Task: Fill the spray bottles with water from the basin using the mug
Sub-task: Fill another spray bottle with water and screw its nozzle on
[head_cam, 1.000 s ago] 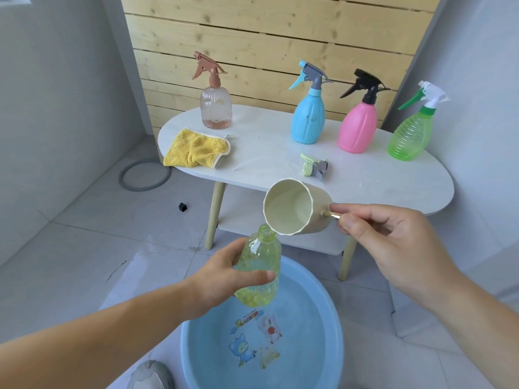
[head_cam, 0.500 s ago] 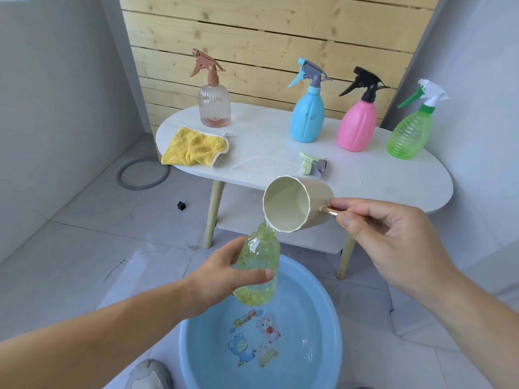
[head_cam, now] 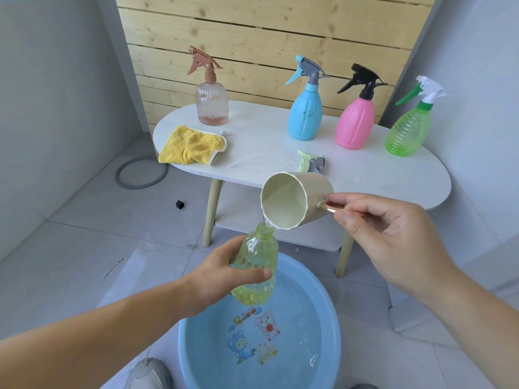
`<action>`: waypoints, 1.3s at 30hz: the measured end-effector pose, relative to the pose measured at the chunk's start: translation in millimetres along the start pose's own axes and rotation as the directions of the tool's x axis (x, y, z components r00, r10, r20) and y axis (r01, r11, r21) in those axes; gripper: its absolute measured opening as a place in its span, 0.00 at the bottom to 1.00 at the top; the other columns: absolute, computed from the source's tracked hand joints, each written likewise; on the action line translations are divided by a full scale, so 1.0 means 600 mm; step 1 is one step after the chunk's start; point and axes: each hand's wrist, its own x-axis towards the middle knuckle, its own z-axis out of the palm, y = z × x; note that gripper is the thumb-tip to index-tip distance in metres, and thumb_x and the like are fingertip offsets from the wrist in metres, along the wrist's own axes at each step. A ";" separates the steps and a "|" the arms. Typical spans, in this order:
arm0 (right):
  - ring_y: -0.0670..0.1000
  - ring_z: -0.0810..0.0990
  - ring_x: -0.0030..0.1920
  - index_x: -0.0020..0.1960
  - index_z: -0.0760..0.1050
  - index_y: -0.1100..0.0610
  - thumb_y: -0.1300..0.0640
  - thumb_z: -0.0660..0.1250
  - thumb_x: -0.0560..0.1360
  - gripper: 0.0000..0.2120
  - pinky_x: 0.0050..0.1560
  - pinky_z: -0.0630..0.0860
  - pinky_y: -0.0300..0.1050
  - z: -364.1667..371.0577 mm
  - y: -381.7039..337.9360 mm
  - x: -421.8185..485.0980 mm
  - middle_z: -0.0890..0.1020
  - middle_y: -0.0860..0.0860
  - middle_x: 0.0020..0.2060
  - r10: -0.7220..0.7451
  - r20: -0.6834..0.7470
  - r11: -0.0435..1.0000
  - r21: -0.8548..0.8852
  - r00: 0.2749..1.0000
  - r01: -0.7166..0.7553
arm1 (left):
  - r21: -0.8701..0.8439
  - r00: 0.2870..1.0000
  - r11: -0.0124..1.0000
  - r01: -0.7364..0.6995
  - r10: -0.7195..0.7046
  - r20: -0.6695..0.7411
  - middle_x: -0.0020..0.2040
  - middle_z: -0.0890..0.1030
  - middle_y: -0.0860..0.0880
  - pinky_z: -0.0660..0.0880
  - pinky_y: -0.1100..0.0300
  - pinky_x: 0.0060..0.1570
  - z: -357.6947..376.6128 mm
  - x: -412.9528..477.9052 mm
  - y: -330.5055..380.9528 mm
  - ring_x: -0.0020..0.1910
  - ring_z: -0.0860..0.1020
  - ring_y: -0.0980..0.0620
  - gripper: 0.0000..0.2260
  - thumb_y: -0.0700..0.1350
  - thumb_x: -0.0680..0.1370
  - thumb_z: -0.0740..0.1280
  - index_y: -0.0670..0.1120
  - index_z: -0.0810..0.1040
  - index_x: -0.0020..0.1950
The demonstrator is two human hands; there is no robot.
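My left hand grips an open yellow-green bottle above the blue basin, which holds water. My right hand pinches the handle of a cream mug. The mug is tipped over the bottle's neck and a thin stream of water runs from its rim into the opening. The bottle's green spray head lies loose on the white table. Standing on the table are a clear pink-brown spray bottle, a blue one, a pink one and a green one.
A yellow cloth lies on the table's left end. A grey ring and a small black piece lie on the tiled floor at the left. A wooden slat wall stands behind the table. A lower shelf sits under the tabletop.
The mug has tipped further and come down onto the bottle's neck; water now pours into the bottle. My left hand keeps the bottle over the basin.
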 end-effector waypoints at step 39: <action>0.44 0.84 0.53 0.49 0.85 0.50 0.48 0.69 0.74 0.09 0.61 0.78 0.45 0.004 0.017 0.004 0.86 0.40 0.50 0.130 0.009 0.990 0.060 0.991 -0.131 | -0.024 1.000 1.000 -0.015 0.016 0.010 0.58 0.85 0.54 0.82 0.48 0.60 -0.001 0.001 -0.004 0.59 0.84 0.50 0.28 0.50 0.67 0.81 0.55 0.79 0.66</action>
